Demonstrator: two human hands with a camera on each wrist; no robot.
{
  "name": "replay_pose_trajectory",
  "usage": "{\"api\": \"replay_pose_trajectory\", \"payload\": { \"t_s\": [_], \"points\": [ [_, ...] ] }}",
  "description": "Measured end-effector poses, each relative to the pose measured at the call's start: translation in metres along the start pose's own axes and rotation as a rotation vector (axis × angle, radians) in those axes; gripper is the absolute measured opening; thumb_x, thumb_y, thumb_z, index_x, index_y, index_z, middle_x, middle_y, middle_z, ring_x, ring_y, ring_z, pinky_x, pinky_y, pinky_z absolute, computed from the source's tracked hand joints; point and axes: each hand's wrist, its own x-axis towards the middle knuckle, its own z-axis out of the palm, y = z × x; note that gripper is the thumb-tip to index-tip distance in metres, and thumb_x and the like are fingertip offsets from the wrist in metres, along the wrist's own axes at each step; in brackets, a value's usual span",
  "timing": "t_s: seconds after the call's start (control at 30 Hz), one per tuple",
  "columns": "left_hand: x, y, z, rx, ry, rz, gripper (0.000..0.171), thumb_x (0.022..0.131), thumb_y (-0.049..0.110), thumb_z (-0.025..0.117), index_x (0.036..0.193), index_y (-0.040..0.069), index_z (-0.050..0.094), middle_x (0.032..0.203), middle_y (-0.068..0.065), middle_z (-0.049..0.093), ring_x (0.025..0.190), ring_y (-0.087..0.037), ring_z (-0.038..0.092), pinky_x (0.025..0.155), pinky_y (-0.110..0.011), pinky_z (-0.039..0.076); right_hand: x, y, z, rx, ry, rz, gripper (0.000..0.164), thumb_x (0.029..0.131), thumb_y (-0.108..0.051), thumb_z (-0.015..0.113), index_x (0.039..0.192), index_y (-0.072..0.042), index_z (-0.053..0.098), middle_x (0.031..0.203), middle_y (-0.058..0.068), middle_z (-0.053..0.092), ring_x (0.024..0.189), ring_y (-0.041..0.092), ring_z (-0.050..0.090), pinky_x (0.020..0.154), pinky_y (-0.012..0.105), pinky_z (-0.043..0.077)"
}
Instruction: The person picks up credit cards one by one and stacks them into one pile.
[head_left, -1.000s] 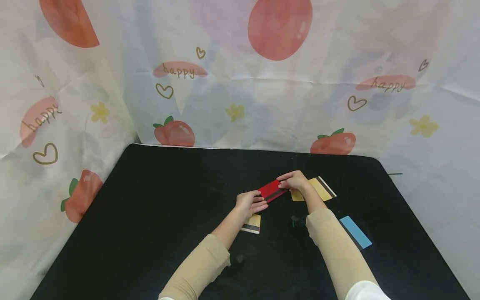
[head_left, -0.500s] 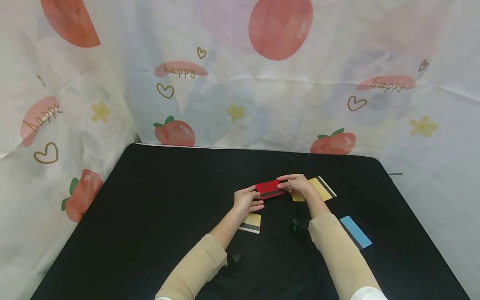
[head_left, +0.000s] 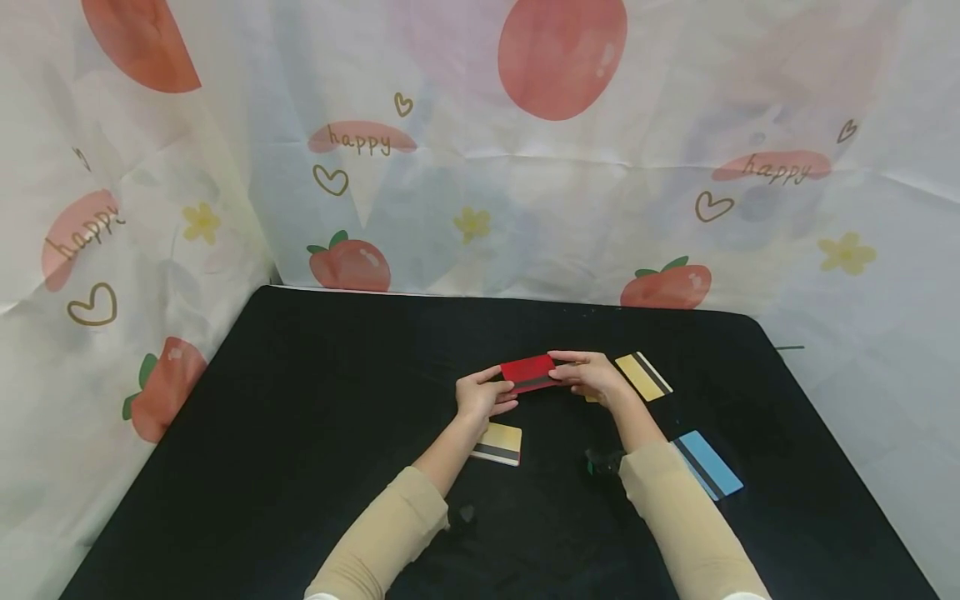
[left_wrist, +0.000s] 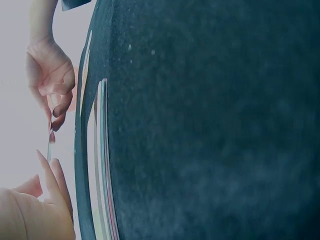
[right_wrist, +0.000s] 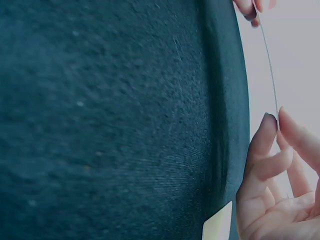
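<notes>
A red card with a dark stripe (head_left: 529, 372) is held above the table between two bare hands. My left hand (head_left: 477, 397) pinches its left end, and my right hand (head_left: 597, 377) pinches the right end. Seen from the right wrist, the card (right_wrist: 270, 65) is edge-on, a thin line running between both hands. Below my left hand lies a small stack of cards (head_left: 502, 440), a yellow one on top; the left wrist view shows the layered edges of the stack (left_wrist: 103, 155). My right hand partly covers yellow card material beside it.
A yellow striped card (head_left: 642, 375) lies just right of my right hand. Nearer, by the right sleeve, is a blue striped card (head_left: 711, 468), partly covered. The black table (head_left: 360, 375) ends at a printed cloth backdrop (head_left: 420, 208) behind and at the sides.
Both hands have shifted the red card leftward, and it has turned closer to level. More of the stack and of the blue card shows now.
</notes>
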Motion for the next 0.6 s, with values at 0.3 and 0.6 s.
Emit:
{"api": "replay_pose_trajectory", "payload": {
  "t_s": [0.3, 0.6],
  "points": [
    [0.000, 0.005, -0.010, 0.070, -0.019, 0.022, 0.044, 0.077, -0.010, 0.064, 0.120, 0.000, 0.059, 0.082, -0.016, 0.068, 0.058, -0.017, 0.065, 0.058, -0.033, 0.057, -0.009, 0.004, 0.006, 0.038, -0.012, -0.009, 0.055, 0.083, -0.013, 0.067, 0.134, -0.011, 0.047, 0.087, 0.002, 0.069, 0.072, 0.011, 0.067, 0.060, 0.020, 0.054],
    [-0.001, 0.010, -0.021, 0.135, -0.098, 0.000, 0.048, 0.078, -0.007, 0.065, 0.124, 0.004, 0.056, 0.087, -0.019, 0.068, 0.060, -0.018, 0.066, 0.058, -0.031, 0.057, -0.019, 0.009, 0.015, 0.051, -0.002, -0.037, 0.056, 0.082, -0.011, 0.068, 0.133, -0.007, 0.048, 0.081, 0.004, 0.070, 0.070, 0.011, 0.067, 0.060, 0.024, 0.056]
  ]
}}
